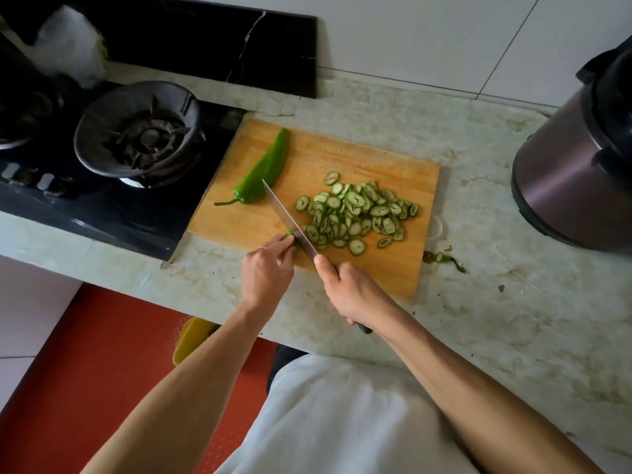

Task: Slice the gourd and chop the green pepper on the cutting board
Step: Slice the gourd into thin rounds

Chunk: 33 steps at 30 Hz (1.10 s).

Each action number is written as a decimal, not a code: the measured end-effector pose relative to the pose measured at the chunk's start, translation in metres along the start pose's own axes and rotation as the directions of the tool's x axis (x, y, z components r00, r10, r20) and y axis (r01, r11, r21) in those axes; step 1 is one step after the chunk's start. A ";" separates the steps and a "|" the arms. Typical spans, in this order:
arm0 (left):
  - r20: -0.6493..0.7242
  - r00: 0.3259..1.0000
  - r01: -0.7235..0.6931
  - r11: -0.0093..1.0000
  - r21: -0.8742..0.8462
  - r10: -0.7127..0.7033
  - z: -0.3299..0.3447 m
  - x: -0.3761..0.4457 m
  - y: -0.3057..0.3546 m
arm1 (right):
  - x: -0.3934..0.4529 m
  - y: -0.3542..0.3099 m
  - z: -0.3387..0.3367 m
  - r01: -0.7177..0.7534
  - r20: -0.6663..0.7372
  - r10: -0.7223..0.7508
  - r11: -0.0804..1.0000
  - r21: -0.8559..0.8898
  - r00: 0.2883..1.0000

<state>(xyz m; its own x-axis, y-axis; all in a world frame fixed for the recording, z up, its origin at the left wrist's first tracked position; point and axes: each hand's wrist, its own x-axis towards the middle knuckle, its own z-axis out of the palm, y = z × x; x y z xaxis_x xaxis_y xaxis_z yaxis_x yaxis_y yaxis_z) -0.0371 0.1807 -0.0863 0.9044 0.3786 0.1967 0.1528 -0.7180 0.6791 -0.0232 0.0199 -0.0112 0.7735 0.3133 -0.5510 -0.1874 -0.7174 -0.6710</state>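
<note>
A pale marble-patterned countertop (478, 319) fills most of the view, seen from above by a person standing at its near edge. Set into its left side is a black gas stove (102, 206) with a round burner (140, 131). At the far right stands a dark, rounded electric cooker (574, 172).

In the middle of the counter lies a wooden cutting board (342, 159), set at a slight angle. On the board's right half sits a loose heap of gourd slices (355, 213), thin green-rimmed rounds with pale centres (many overlap, so they cannot be counted). On the board's left half lies a whole green pepper (263, 172), its stem pointing toward the stove and its tip toward the far edge.

The right hand (352, 292) is wrapped around the handle of a knife (290, 222), thumb lying along the top near the blade. The blade runs diagonally away from the person, its tip just beside the pepper.

The left hand (266, 271) has its fingers curled down, pinching the last small gourd end (290, 237) against the board near its front edge, right up against the blade. A thin ring shows on one finger.

A small green trimmed scrap (443, 258) lies on the counter just off the board's right edge.
</note>
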 end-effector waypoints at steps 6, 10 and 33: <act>0.001 1.000 -0.022 1.000 -0.007 0.022 -0.001 0.000 0.001 | -0.002 -0.005 -0.001 0.026 -0.011 -0.027 0.998 -0.054 1.000; 0.006 0.999 -0.035 0.999 -0.005 0.035 -0.001 0.000 0.000 | -0.013 0.008 0.003 0.028 -0.016 -0.029 0.999 -0.041 0.999; -0.029 1.000 -0.009 0.999 -0.046 0.008 0.000 0.002 -0.001 | -0.001 -0.003 0.009 0.057 -0.042 -0.060 0.995 -0.079 0.997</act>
<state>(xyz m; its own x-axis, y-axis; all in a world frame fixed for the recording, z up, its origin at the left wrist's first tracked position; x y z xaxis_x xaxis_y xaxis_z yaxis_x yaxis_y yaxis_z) -0.0355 0.1821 -0.0860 0.8936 0.3897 0.2229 0.1256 -0.6937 0.7092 -0.0288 0.0274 -0.0130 0.8079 0.3295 -0.4886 -0.0950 -0.7454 -0.6599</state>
